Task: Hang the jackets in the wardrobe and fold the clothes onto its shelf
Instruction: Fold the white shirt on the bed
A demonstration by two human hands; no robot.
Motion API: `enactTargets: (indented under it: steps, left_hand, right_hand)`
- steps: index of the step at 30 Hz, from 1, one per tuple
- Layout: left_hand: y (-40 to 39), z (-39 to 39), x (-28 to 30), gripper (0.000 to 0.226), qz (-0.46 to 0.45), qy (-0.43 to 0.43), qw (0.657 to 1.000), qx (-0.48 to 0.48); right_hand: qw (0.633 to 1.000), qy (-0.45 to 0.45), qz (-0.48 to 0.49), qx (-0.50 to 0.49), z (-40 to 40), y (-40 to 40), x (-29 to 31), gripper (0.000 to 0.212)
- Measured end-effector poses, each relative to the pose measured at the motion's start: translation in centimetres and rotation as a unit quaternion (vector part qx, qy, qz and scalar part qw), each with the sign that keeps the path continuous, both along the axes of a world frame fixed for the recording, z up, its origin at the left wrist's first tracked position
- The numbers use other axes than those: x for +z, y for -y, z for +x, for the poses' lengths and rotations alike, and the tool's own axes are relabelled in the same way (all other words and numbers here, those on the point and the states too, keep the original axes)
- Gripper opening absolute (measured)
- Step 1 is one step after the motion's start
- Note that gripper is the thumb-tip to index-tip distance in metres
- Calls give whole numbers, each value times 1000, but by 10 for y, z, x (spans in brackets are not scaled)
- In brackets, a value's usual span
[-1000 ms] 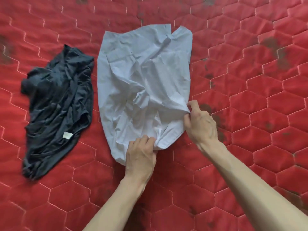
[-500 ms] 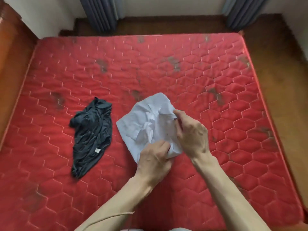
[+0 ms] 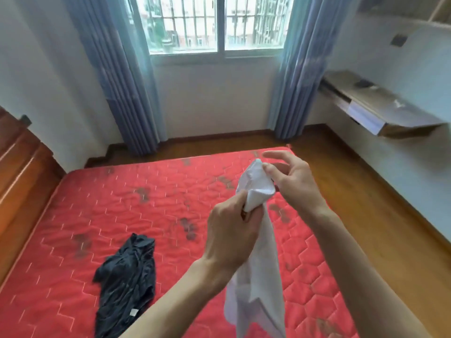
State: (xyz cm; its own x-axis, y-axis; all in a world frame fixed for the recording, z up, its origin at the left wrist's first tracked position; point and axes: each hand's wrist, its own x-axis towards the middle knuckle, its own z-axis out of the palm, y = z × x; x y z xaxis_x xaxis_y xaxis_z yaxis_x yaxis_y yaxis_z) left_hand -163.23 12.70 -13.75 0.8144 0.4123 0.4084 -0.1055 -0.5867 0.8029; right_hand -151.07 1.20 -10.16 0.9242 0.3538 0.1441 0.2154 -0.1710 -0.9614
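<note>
From the head camera, both hands hold a pale shirt (image 3: 256, 259) up in the air above the red mattress (image 3: 102, 211), over its near right part. The left hand (image 3: 231, 237) is curled into a fist round the bunched cloth just below its top, and the rest of the shirt hangs down from that fist past the forearm toward the bottom edge of the picture. The right hand (image 3: 290, 181) is just beside and above it, its thumb and a finger pinching the top tip of the shirt while the other fingers spread loosely.

A dark garment (image 3: 127, 281) lies crumpled on the mattress near its near left part, well apart from the shirt, with a small white label showing near its lower end.

Beyond the far edge of the mattress is a wooden floor (image 3: 361, 191), blue curtains (image 3: 127, 81) on each side of a barred window (image 3: 217, 23), and a wall shelf (image 3: 375, 106) at the right.
</note>
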Motion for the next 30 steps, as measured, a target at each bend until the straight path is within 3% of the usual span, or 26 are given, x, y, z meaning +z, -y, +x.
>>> enactTargets:
  steps: [3, 5, 8, 10, 11, 17, 22, 24, 30]
  left_hand:
    - [6, 8, 26, 28, -123, 7, 992, -28]
    - [9, 11, 41, 26, -220, -2, 974, -47]
    - [11, 15, 53, 30, -337, -44, 939, -55]
    - [10, 15, 56, 32, -367, -71, 925, -64]
    - [10, 14, 59, 32, -378, -83, 919, -74]
    - [9, 4, 75, 33, -385, -95, 910, -119]
    - [-4, -9, 88, 41, -259, -148, 928, -222]
    - [-16, -12, 87, 43, -233, -166, 926, -246]
    - [-41, -17, 86, 42, -222, -171, 924, -260]
  right_hand:
    - [998, -46, -13, 49, -9, 9, 15, 29]
    - [998, -23, -55, 29, -15, 16, 15, 39]
    - [960, 159, -205, -107, -35, 27, 8, 44]
    - [925, 271, -213, -162, -55, 32, 5, 28]
    - [925, 290, -194, -148, -64, 33, 6, 24]
    - [948, 232, -218, -15, -78, 36, 8, 63]
    - [986, 127, -97, -44, -64, 22, 20, 29]
    - [994, 85, -43, -58, -59, 14, 23, 30]
    - [999, 14, 22, 23, -63, -21, 26, 36]
